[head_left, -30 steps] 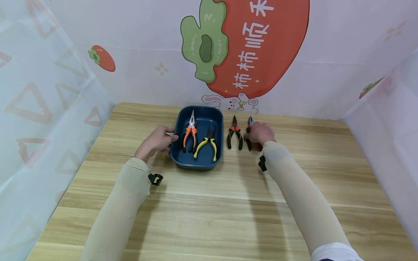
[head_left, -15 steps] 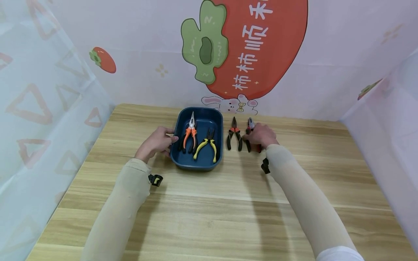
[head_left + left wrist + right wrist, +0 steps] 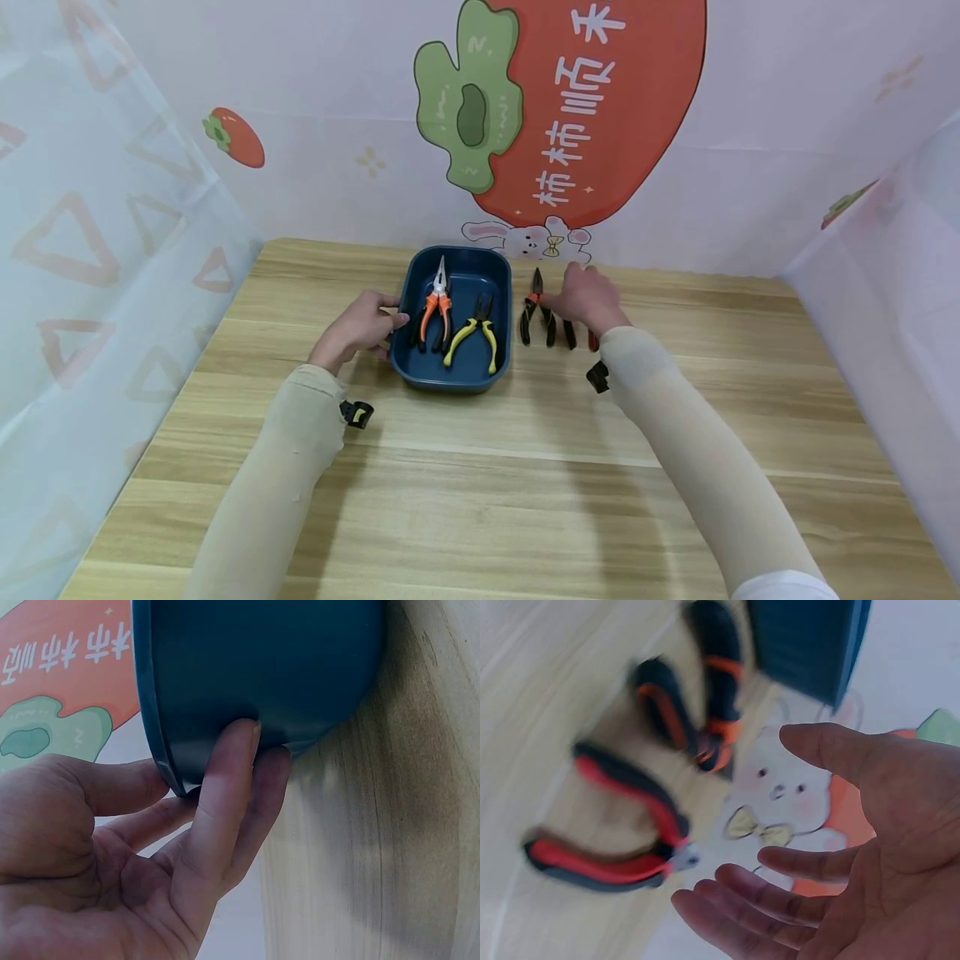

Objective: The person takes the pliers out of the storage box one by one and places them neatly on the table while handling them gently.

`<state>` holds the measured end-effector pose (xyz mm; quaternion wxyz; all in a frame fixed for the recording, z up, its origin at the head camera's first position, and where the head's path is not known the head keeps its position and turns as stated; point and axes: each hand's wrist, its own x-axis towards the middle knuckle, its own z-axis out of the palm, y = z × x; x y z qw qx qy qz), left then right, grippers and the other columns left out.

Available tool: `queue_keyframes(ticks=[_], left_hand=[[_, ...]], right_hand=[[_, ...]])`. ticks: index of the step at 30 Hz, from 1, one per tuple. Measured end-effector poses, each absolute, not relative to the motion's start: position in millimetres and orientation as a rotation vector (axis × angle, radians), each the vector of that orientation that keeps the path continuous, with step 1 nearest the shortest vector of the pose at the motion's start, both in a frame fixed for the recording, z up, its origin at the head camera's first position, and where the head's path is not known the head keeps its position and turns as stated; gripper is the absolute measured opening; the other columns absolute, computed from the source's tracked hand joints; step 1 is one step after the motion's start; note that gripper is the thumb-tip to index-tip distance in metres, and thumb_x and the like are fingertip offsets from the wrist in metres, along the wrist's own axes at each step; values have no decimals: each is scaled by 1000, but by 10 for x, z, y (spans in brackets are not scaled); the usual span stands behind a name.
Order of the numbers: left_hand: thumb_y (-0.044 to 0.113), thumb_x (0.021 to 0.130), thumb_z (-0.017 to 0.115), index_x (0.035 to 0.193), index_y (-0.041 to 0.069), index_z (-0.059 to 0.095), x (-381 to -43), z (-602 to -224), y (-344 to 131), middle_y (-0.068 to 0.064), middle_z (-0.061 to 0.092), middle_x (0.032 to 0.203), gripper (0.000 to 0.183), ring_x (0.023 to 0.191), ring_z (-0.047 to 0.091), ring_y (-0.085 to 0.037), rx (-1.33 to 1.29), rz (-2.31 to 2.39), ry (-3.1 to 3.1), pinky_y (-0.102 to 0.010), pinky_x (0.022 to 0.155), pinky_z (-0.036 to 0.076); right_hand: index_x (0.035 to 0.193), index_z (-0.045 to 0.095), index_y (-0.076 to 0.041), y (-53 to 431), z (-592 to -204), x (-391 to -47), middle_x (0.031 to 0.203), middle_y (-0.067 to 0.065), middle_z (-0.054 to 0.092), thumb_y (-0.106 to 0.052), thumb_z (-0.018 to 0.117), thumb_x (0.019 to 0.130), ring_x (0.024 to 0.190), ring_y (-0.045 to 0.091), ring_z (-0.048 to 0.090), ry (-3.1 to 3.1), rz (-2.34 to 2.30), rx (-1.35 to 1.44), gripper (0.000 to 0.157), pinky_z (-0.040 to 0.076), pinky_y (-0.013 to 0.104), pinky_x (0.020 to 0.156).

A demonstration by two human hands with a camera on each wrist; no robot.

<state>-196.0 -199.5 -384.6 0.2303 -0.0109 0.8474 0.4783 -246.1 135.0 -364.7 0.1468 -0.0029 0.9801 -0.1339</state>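
Observation:
My left hand (image 3: pixel 363 321) holds the left side of a blue tray (image 3: pixel 450 386). In the left wrist view its thumb lies at the rim and fingers press the outer wall (image 3: pixel 262 667). Inside the tray lie orange-and-black long-nose pliers (image 3: pixel 446 310) and yellow-handled pliers (image 3: pixel 492 343). My right hand (image 3: pixel 591 296) hovers, fingers extended and holding nothing, over red-and-black pliers (image 3: pixel 667 855), whose head it hides in the head view. Left of these, black-and-orange pliers (image 3: pixel 527 320) rest on the table with handles spread.
The wooden table (image 3: pixel 465 500) carries the tray and pliers near its back edge. A printed sheet with a large red fruit (image 3: pixel 652 83) hangs behind. Pale sheets stand at both sides.
My right hand has come off the red-and-black pliers' handles and shifted up and left. My left hand and the tray have stayed in place.

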Motion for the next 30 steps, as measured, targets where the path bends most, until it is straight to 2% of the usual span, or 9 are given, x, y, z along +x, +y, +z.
queue_keyframes(ticks=[5,10,14,22,26,30], left_hand=[[12,107,50,155,-6,32,-1960,-3849,-1999,-33,53,137,54,105,66,-42,-27,1315,2332,-42,70,63],[12,107,50,155,-6,32,-1958,-3851,-2004,-32,53,138,54,106,66,-41,-28,1313,2332,-42,70,63],[13,107,51,155,-5,32,-1962,-3861,-2005,-31,53,139,54,106,66,-40,-31,1308,2335,-42,71,63],[14,108,51,156,-4,32,-1967,-3867,-2012,-31,55,137,55,103,66,-40,-25,1309,2339,-47,74,62],[14,108,51,155,-4,33,-1966,-3859,-2010,-31,57,134,54,102,67,-40,-28,1314,2336,-47,73,63],[14,108,51,155,-5,33,-1965,-3853,-2012,-31,59,131,54,100,67,-39,-37,1315,2333,-46,72,63]], right_hand=[[146,38,5,1159,-3511,-2396,138,29,47,-46,69,95,115,41,51,2840,-451,-69,79,53,54,95],[148,39,4,941,-3406,-2323,141,27,48,-44,70,94,120,40,51,2875,-496,-154,78,50,56,99],[144,47,0,747,-3381,-2278,139,21,53,-46,70,95,117,36,54,2883,-500,-198,71,52,53,96],[140,53,-3,334,-3391,-2264,130,15,59,-48,68,96,108,30,58,2837,-449,-261,64,54,47,92],[127,60,-5,185,-3443,-2285,117,12,62,-48,67,96,97,27,59,2815,-429,-295,53,55,41,80],[106,65,-9,71,-3524,-2298,96,8,61,-47,68,96,83,25,59,2793,-442,-295,39,49,35,65]])
